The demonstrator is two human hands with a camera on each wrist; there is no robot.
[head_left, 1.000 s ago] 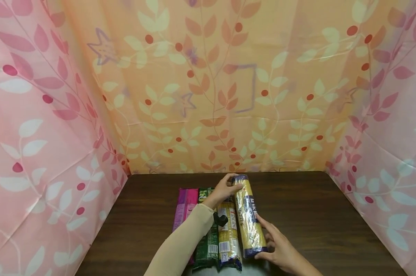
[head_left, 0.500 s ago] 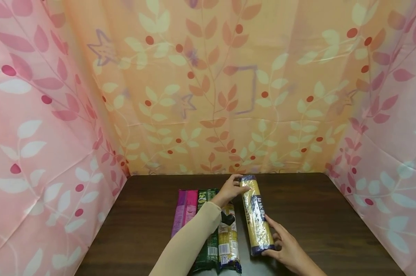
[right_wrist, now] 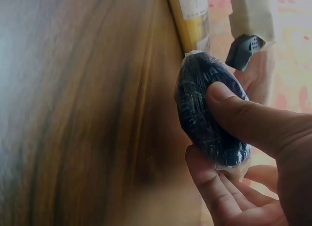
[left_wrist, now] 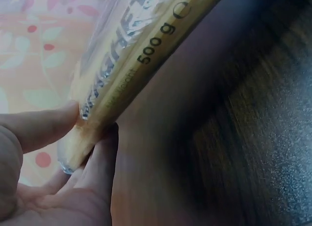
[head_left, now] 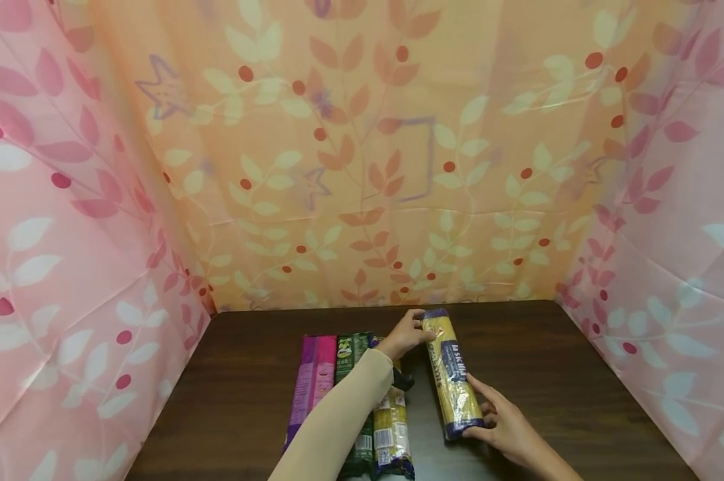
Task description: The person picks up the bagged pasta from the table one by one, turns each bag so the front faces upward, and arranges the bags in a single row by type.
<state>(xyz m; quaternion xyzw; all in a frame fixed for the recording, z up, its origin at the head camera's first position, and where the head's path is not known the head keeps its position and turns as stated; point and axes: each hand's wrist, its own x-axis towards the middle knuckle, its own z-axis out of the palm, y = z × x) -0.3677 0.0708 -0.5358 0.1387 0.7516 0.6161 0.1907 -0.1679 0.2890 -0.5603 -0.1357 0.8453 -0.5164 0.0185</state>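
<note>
Both hands hold a pack of spaghetti (head_left: 452, 367), clear wrap over yellow strands with dark blue ends and label. My left hand (head_left: 407, 335) pinches its far end; in the left wrist view the thumb (left_wrist: 46, 127) lies on one side and fingers on the other. My right hand (head_left: 506, 424) grips the near end, its thumb (right_wrist: 243, 111) across the dark blue end (right_wrist: 207, 109) and fingers beneath. The pack tilts slightly and seems raised off the table. Left of it lies another pasta pack (head_left: 392, 427) in yellow and blue, partly covered by the left arm.
A green pack (head_left: 345, 357) and a pink-purple pack (head_left: 310, 374) lie side by side further left, partly behind the left sleeve (head_left: 340, 417). The dark wooden table (head_left: 578, 387) extends right. Patterned curtains (head_left: 362, 167) enclose the back and sides.
Both hands have carried the spaghetti pack to the right, widening the gap from the neighbouring pack. The grip looks the same. The head view has shifted slightly.
</note>
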